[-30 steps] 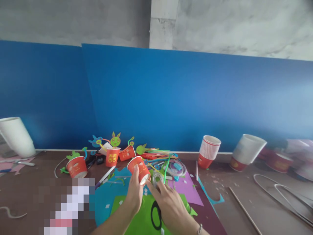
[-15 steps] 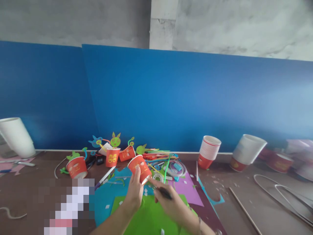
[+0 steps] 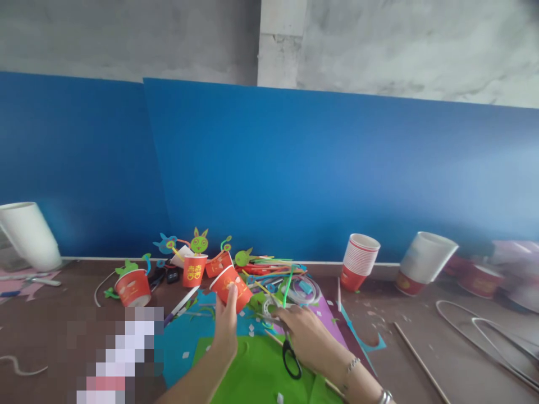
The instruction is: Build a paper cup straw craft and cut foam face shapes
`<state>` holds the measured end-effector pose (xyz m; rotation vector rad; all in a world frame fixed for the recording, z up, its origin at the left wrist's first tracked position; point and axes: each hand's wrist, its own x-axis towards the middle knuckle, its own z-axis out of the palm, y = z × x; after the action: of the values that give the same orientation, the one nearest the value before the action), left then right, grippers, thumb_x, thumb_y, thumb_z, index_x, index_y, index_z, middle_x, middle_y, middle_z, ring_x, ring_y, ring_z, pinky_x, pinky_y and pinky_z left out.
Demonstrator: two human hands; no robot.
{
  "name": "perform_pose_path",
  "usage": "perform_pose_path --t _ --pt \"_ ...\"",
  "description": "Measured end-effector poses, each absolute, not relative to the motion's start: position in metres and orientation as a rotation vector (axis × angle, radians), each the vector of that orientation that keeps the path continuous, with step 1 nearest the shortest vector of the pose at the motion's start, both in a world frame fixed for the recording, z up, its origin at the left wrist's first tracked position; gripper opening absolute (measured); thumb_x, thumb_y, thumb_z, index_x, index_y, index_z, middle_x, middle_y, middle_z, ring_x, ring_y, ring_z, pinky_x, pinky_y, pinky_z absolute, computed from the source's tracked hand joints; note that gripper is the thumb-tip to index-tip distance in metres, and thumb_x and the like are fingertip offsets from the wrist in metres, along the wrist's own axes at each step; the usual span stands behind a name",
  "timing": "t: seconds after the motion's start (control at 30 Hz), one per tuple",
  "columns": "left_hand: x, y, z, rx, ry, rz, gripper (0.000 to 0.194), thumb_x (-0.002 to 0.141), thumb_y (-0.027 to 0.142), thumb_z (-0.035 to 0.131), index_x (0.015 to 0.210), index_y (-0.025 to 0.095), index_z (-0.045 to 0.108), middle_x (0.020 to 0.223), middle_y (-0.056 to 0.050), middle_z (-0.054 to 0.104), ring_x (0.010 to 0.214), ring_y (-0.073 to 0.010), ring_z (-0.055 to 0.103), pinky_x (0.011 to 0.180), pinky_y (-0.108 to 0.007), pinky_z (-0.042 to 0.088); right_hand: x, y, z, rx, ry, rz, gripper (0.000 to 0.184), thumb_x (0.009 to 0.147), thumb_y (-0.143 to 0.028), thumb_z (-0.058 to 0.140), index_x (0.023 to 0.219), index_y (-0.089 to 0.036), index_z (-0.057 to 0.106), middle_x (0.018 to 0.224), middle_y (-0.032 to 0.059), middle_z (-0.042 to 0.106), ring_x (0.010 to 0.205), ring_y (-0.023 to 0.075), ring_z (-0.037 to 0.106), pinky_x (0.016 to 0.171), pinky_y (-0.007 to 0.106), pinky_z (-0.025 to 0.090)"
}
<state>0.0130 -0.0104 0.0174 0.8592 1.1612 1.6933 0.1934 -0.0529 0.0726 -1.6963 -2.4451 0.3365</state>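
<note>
My left hand [image 3: 227, 325] is wrapped around a red paper cup [image 3: 231, 287], thumb along its side. The cup is tilted, with its white-rimmed mouth toward the upper left. To the right of the cup, my right hand [image 3: 304, 335] grips a pair of scissors. A black handle loop [image 3: 292, 360] hangs below the fingers, and the blades point up and left, apart from the cup. Under both forearms lies a green sheet [image 3: 248, 367], over a blue sheet [image 3: 179, 342]. A thin wooden stick [image 3: 273, 338] passes partly beneath my right hand.
Red cups with animal cutouts, such as an upright cup [image 3: 193, 271], stand behind to the left. Colored straws [image 3: 273, 264] lie near a tape roll [image 3: 268, 307]. Stacked cups [image 3: 360, 261] stand to the right, near a long rod [image 3: 421, 362]. A blue partition [image 3: 315, 174] rises behind.
The cup has moved slightly left and tilted more in my left hand. My right hand has drawn away to the right, with the scissors turned so a handle loop hangs down.
</note>
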Motion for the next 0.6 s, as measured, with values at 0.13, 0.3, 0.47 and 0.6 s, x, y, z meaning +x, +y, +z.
perform_pose_path --t 0.13,0.3,0.47,0.6 --pt "0.015 -0.01 0.014 0.806 1.158 1.655 0.061 0.077 0.053 0.059 0.127 0.02 0.047 0.135 -0.012 0.051 0.123 -0.0281 0.048 0.098 -0.034 0.043 0.205 -0.041 0.067 -1.758 -2.469 0.251 0.08 0.056 0.013 0.039 0.128 -0.021 0.048 0.085 0.0051 0.068 0.089 0.0207 0.06 0.082 0.028 0.039" --pt "0.017 -0.009 0.009 0.849 1.13 1.657 0.064 0.077 0.056 0.059 0.129 0.022 0.043 0.137 -0.009 0.048 0.124 -0.0264 0.047 0.095 -0.032 0.044 0.21 -0.038 0.071 -1.723 -2.344 -0.04 0.074 0.057 0.012 0.039 0.126 -0.014 0.049 0.113 0.0119 0.064 0.113 0.0244 0.051 0.103 0.042 0.026" --pt "0.018 -0.011 0.011 0.957 1.126 1.683 0.068 0.073 0.049 0.066 0.129 0.02 0.041 0.122 -0.013 0.058 0.107 -0.026 0.059 0.088 -0.036 0.047 0.202 -0.056 0.083 -1.955 -2.422 0.175 0.026 0.071 -0.004 0.047 0.081 -0.015 0.069 0.085 0.0142 0.07 0.081 0.0274 0.065 0.07 0.035 0.047" --pt "0.02 -0.012 0.009 1.052 1.161 1.682 0.074 0.061 0.042 0.076 0.122 0.017 0.044 0.108 -0.013 0.063 0.098 -0.0269 0.061 0.086 -0.039 0.047 0.197 -0.067 0.07 -1.979 -2.518 0.255 0.034 0.051 0.004 0.057 0.077 -0.015 0.069 0.077 0.0152 0.071 0.071 0.0309 0.066 0.056 0.032 0.045"
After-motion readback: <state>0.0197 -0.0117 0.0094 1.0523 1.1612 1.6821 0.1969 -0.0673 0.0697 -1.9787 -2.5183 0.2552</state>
